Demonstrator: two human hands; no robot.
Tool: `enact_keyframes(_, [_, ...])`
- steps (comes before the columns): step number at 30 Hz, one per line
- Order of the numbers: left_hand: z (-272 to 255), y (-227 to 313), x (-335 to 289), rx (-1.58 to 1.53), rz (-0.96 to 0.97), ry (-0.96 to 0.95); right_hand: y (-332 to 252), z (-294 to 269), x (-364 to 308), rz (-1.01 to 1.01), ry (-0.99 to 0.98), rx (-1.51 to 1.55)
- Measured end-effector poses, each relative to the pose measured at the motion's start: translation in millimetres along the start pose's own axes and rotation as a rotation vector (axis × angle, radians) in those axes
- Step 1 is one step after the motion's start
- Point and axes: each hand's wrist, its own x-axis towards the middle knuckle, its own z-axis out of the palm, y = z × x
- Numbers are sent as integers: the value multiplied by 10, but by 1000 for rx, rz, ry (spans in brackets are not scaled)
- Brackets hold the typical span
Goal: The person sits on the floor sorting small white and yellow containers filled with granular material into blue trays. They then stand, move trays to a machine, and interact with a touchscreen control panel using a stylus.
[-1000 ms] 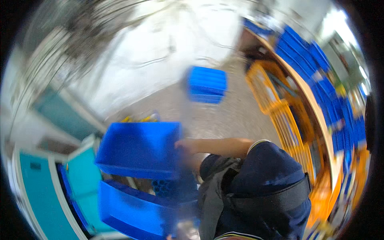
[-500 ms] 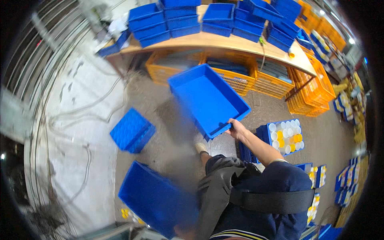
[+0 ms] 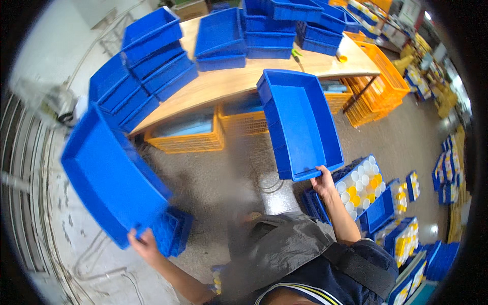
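Note:
My left hand (image 3: 145,244) grips the near end wall of an empty blue plastic bin (image 3: 109,173), held tilted at the left. The bin's far end overlaps the stacked bins at the table's left end; I cannot tell whether they touch. My right hand (image 3: 323,183) has its fingers hooked over the near end rim of a second empty blue bin (image 3: 300,117). That one is held out in front of the wooden table (image 3: 216,84). Below the left bin, partly hidden by it, stands a blue crate (image 3: 178,234) with a bumpy, round-patterned top.
Stacked blue bins (image 3: 157,56) line the table. Beneath it stand orange crates (image 3: 190,142), with more orange crates (image 3: 378,76) at its right end. To my right, a blue bin of white and yellow cups (image 3: 361,183) stands near several other filled bins. Cables (image 3: 101,274) lie on the floor at left.
The left bin has come up from the lower left to the table's left end. The right bin has swung slightly right and turned more upright in view. My view has shifted too.

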Motion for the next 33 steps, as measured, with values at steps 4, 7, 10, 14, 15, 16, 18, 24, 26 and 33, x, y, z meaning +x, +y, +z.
enact_keyframes(4, [615,-1213,2062,-1593,-996,339,-153,167,309,-139,163,128])
enact_keyframes(7, [1146,-2033,3448,-1646,-963,478,-216,317,530,-195,171,188])
enact_keyframes(10, [1699,-2454,4418,-1747,-1088,481,-391,448,827,-252,146,277])
enact_keyframes(14, [2131,-2288,5092,-1690,-1098,614,-830,437,1152,-341,243,389])
enact_keyframes(15, [2195,-2179,5139,-1682,-1043,622,-995,420,1238,-355,271,416])
enact_keyframes(16, [2247,-2067,5143,-1736,-1031,587,-1170,394,1313,-383,313,392])
enact_keyframes(18, [2381,-1908,5018,-1711,-1136,395,-1612,334,1493,-428,307,335])
enact_keyframes(24, [3354,-1860,3239,-1200,-1312,494,-3435,2,2421,-627,433,337])
enact_keyframes(26, [3669,-1537,1937,-1298,-1420,117,-4220,-157,2918,-634,452,278])
enact_keyframes(33, [4609,1154,-1396,-1127,-2069,109,-6252,-128,4659,-613,248,34])
